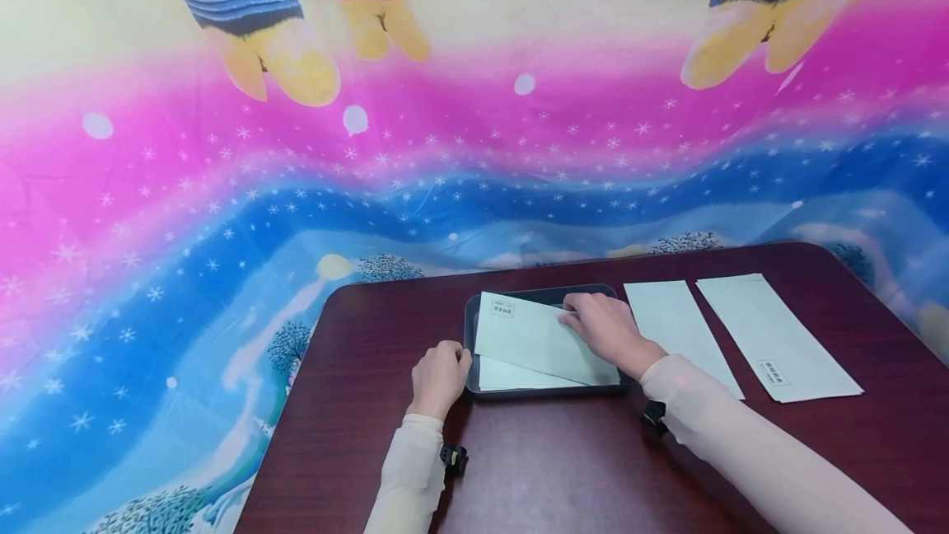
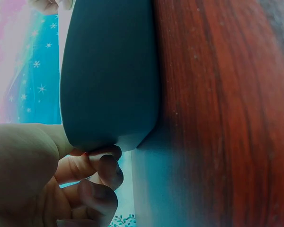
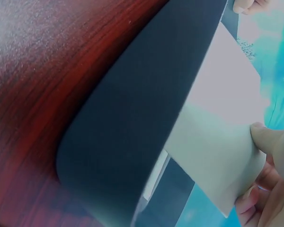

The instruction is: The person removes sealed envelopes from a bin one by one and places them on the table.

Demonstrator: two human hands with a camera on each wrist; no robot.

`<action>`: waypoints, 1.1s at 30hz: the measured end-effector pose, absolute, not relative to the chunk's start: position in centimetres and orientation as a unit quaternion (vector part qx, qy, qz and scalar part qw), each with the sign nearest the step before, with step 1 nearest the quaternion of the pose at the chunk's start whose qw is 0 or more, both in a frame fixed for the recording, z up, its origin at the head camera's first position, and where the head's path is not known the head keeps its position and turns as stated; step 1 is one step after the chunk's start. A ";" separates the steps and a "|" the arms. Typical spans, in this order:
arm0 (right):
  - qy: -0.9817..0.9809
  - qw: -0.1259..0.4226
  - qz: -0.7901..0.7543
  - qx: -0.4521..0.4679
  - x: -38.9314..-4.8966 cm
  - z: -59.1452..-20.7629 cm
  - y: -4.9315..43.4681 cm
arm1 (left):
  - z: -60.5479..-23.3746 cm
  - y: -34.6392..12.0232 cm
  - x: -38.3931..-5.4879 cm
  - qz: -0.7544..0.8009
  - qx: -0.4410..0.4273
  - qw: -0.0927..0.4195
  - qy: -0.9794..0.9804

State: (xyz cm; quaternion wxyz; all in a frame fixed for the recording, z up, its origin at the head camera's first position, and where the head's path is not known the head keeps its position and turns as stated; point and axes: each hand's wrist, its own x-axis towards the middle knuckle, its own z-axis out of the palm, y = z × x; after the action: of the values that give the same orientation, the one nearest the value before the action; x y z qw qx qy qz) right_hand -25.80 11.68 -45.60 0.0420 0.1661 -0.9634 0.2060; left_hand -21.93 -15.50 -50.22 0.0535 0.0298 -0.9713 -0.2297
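Note:
A dark grey rectangular tray (image 1: 549, 393) stands on the table with pale green envelopes in it. My right hand (image 1: 602, 328) pinches the upper envelope (image 1: 530, 340) near its right end, thumb on one face and fingers behind, as the right wrist view shows. This envelope (image 3: 217, 118) is tilted, its right end raised above the tray. Beneath it, another envelope (image 1: 511, 376) lies in the tray, mostly covered. At the tray's left end, my left hand (image 1: 437, 373) grips the rim. In the left wrist view the fingers curl against the tray's outer wall (image 2: 111, 71).
Right of the tray, two more pale envelope piles or single envelopes lie on the dark red table (image 1: 356, 369): a plain one (image 1: 678, 328) and a printed one (image 1: 778, 336). A patterned cloth (image 1: 185, 188) hangs behind the table.

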 end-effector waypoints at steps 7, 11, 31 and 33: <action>-0.962 0.047 0.214 0.164 -25.7 -45.3 11.7 | -50.0 -15.5 -21.9 -0.230 0.029 0.054 -0.971; -0.962 0.052 0.215 0.162 -25.6 -45.1 11.8 | -50.0 -15.5 -21.9 -0.231 0.028 0.054 -0.971; -0.959 0.072 0.243 0.127 -24.9 -44.0 12.5 | -50.1 -15.6 -21.8 -0.232 0.023 0.055 -0.971; -0.959 0.072 0.246 0.122 -24.9 -44.0 12.6 | -50.1 -15.6 -21.8 -0.232 0.023 0.057 -0.971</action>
State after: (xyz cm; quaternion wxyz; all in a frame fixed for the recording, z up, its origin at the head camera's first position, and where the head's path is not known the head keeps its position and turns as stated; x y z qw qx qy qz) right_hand -24.88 12.58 -43.99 0.0721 0.1221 -0.9589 0.2458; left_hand -21.82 -15.56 -50.10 0.0567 0.0226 -0.9707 -0.2325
